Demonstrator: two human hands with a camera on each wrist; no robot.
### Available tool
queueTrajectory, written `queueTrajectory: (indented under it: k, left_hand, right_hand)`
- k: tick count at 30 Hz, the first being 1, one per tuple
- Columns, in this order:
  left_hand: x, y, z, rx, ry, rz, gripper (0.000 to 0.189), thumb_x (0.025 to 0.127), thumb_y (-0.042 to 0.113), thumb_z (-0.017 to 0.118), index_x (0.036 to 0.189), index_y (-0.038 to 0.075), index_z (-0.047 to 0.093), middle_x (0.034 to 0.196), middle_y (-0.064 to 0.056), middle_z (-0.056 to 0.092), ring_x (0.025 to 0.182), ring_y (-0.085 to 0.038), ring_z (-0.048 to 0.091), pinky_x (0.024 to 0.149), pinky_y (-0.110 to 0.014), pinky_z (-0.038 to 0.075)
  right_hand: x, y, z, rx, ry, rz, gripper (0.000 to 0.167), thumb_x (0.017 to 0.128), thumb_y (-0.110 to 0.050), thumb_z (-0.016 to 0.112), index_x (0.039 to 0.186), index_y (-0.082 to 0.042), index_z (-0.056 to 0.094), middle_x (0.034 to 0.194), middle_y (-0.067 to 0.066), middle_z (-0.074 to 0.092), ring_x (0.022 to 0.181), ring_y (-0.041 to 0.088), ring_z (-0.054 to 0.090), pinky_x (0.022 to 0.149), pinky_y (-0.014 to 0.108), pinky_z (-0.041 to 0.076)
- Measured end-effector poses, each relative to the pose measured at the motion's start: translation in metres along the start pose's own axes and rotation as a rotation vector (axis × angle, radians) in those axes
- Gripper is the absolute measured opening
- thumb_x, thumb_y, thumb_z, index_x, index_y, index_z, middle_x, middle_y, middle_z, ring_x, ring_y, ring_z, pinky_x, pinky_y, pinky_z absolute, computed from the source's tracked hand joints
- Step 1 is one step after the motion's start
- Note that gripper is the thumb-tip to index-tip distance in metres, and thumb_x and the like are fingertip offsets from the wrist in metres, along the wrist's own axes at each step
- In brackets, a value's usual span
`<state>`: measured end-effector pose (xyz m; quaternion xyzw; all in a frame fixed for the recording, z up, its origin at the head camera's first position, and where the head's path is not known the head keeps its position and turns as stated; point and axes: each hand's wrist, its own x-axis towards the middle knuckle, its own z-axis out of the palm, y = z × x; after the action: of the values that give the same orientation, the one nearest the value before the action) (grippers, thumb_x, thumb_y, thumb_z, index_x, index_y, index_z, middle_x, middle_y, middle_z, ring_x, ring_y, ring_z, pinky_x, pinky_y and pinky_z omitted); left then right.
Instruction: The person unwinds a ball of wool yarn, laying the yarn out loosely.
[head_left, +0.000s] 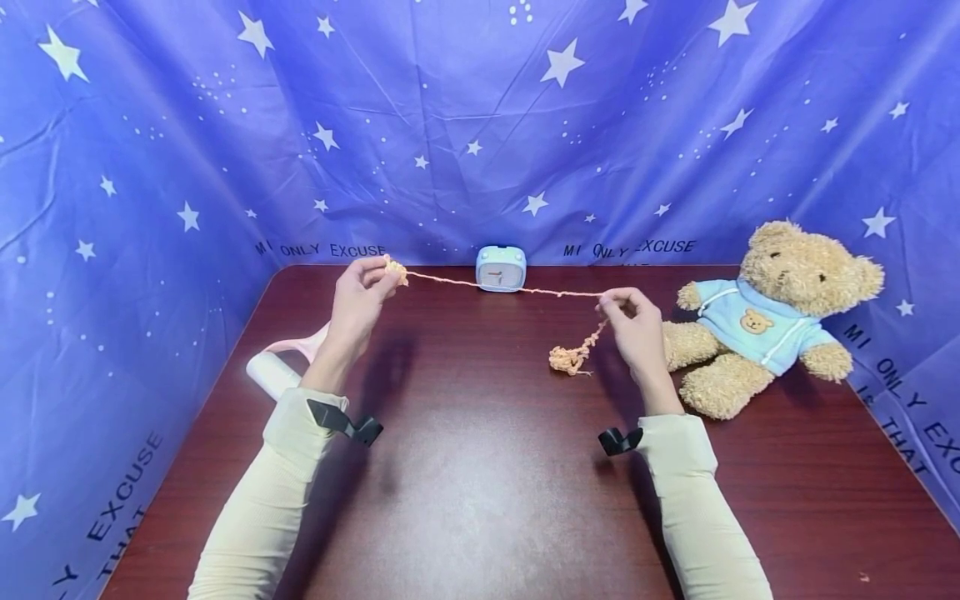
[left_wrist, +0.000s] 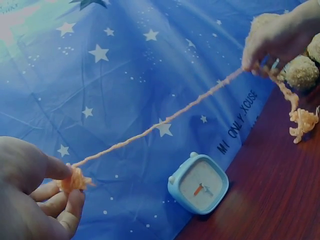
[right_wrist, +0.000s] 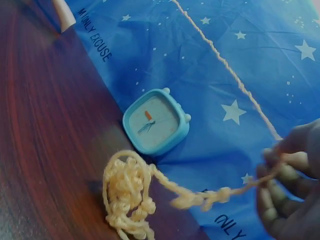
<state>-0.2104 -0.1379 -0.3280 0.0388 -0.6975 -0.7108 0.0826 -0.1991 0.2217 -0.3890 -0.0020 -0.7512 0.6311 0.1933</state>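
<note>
Hanging behind and beyond both grips is a blue-violet fabric backdrop (head_left: pixel 442 192) printed with white stars and black lettering. Below the grips lies a dark red-brown wood-grain table (head_left: pixel 480 492). To the right of the right hand (head_left: pixel 633 325), and near it, a fluffy light-brown plush bear (head_left: pixel 757 333) in a pale blue top leans back; the right hand and wrist overlap one leg in the head view. Below the left hand (head_left: pixel 358 300), a white cylindrical object with a pale pink part (head_left: pixel 273 375) lies on the table, partly covered by the left forearm. Between the grips, at the far table edge, stands a light blue rounded-square clock (head_left: pixel 501 268); the head view shows the yarn crossing in front of its lower portion.

The peach-coloured knotted yarn (head_left: pixel 558 293) is suspended between the hands. Its long axis runs crosswise from grip to grip, taut, dipping slightly toward the right in the head view. From the right grip, a tail slants down and leftward to a loose clump (head_left: pixel 567 360). Right grip: thumb and fingertips pinch the strand. Left grip: thumb and fingers pinch a small bunched end (head_left: pixel 396 269).
</note>
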Motion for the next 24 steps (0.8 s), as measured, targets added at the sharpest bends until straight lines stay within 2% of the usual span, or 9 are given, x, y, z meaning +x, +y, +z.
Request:
queueTrajectory:
  k: [2,4,7,9,13,16,24]
  left_hand:
    - [0.0,0.0,0.0,-0.036,-0.009,0.012,0.024,0.091,0.001,0.062,0.113,-0.002,0.055,0.085,0.005,0.063,0.076,-0.003,0.063,0.075,-0.016,0.057]
    - [0.0,0.0,0.0,-0.084,-0.049,0.02,0.02,0.09,0.0,0.061,0.11,0.0,0.057,0.086,0.002,0.063,0.077,-0.006,0.065,0.078,-0.02,0.059]
    - [-0.002,0.001,0.0,-0.145,-0.12,0.026,0.023,0.09,-0.002,0.061,0.113,-0.004,0.058,0.091,-0.004,0.063,0.08,-0.013,0.067,0.081,-0.026,0.059]
    - [-0.003,0.001,0.001,-0.124,-0.161,0.031,0.029,0.09,-0.002,0.061,0.118,-0.006,0.058,0.094,-0.004,0.064,0.082,-0.013,0.068,0.082,-0.026,0.059]
    - [-0.005,0.001,0.001,0.027,-0.208,0.064,0.036,0.089,0.0,0.063,0.124,-0.003,0.059,0.096,0.002,0.067,0.088,-0.008,0.066,0.085,-0.02,0.056]
    - [-0.006,0.001,0.002,0.124,-0.219,0.092,0.037,0.087,0.001,0.065,0.124,0.002,0.062,0.096,0.006,0.067,0.089,-0.006,0.064,0.084,-0.016,0.054]
    - [-0.006,-0.001,0.003,0.128,-0.217,0.086,0.032,0.087,0.0,0.065,0.118,-0.004,0.056,0.088,0.004,0.065,0.08,-0.005,0.065,0.08,-0.017,0.056]
  right_hand:
    - [-0.001,0.004,0.0,-0.139,-0.084,0.008,0.021,0.092,-0.013,0.063,0.103,0.005,0.063,0.082,0.003,0.067,0.068,0.006,0.06,0.059,0.014,0.046]
    - [-0.003,0.007,0.002,-0.261,-0.157,0.009,0.02,0.093,-0.016,0.063,0.103,0.001,0.065,0.087,0.007,0.068,0.072,0.008,0.059,0.064,0.015,0.044]
    - [-0.006,0.013,0.007,-0.397,-0.254,-0.001,0.016,0.092,-0.017,0.063,0.1,-0.004,0.066,0.088,0.011,0.068,0.076,0.012,0.06,0.069,0.019,0.045]
    - [-0.009,0.017,0.011,-0.459,-0.306,-0.004,0.013,0.092,-0.018,0.063,0.098,-0.007,0.067,0.086,0.011,0.07,0.075,0.015,0.062,0.067,0.022,0.046]
    - [-0.013,0.024,0.019,-0.506,-0.375,0.002,0.01,0.092,-0.014,0.063,0.097,-0.006,0.067,0.083,0.01,0.069,0.069,0.015,0.059,0.061,0.023,0.046]
    - [-0.015,0.027,0.023,-0.524,-0.395,0.006,0.009,0.091,-0.013,0.064,0.097,-0.007,0.067,0.084,0.008,0.068,0.07,0.012,0.056,0.061,0.023,0.046]
    - [-0.016,0.014,0.031,-0.526,-0.413,-0.016,0.013,0.091,-0.015,0.064,0.101,-0.007,0.068,0.087,0.008,0.07,0.074,0.015,0.06,0.065,0.025,0.046]
